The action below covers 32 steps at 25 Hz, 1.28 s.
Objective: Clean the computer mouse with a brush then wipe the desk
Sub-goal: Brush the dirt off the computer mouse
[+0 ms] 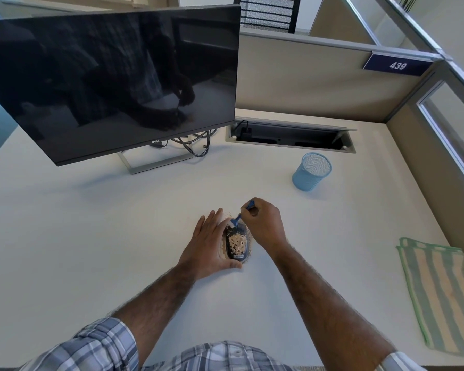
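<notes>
- Brushing step: the right hand (263, 223) pinches the brush (242, 214), bristles on the mouse (236, 245).
- The left hand (210, 246) holds the mouse still.
- Next, I think: sweep off the middle crumbs.

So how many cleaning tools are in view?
2: a blue brush held in the right hand at the mouse, and a striped cloth lying at the right edge of the desk.

Dark Dell monitor (110, 76), blue mesh cup (310, 172), open cable hatch (289, 137), partition sign 439 (397, 65)
</notes>
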Tool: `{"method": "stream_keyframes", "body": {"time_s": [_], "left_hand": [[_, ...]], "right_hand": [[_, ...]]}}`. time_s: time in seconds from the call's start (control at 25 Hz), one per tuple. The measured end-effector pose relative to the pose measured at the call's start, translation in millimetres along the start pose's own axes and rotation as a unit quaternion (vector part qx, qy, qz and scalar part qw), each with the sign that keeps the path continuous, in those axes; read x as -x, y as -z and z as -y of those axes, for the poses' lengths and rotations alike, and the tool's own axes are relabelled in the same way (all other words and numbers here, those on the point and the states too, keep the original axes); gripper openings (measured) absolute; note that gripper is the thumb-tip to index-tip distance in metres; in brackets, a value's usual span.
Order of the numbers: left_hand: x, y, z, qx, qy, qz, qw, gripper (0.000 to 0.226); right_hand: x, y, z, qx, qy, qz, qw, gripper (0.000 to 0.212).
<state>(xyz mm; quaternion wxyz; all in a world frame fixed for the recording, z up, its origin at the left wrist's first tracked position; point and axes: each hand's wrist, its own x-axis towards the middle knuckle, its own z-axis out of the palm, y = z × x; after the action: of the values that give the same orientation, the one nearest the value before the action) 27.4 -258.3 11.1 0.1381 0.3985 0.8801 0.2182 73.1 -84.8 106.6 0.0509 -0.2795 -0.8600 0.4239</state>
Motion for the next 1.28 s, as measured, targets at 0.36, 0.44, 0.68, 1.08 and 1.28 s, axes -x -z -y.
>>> {"method": "stream_keyframes", "body": {"time_s": [0.36,0.44,0.68,1.08,1.28], "left_hand": [[-0.2,0.4,-0.2,-0.008,0.008,-0.003,1.000,0.140],[-0.3,0.0,0.2,-0.008,0.009,-0.001,1.000,0.140],[-0.7,-1.4,1.0,-0.005,0.011,-0.001,1.000,0.140],[-0.9,-1.1,0.6,-0.015,0.010,0.007,1.000,0.140],[-0.9,0.0,0.0,-0.012,0.010,0.012,1.000,0.142]], "right_hand": [[-10.8,5.9,-3.4,0.030,0.066,0.081,0.994,0.014],[-11.3,5.3,-2.5,0.061,0.084,0.100,0.990,0.014],[-12.4,6.6,5.1,0.098,0.125,0.129,0.979,0.013],[-12.8,9.9,9.1,0.117,0.132,0.148,0.973,0.015],[-11.6,10.7,11.0,0.103,0.126,0.164,0.973,0.014]]}}
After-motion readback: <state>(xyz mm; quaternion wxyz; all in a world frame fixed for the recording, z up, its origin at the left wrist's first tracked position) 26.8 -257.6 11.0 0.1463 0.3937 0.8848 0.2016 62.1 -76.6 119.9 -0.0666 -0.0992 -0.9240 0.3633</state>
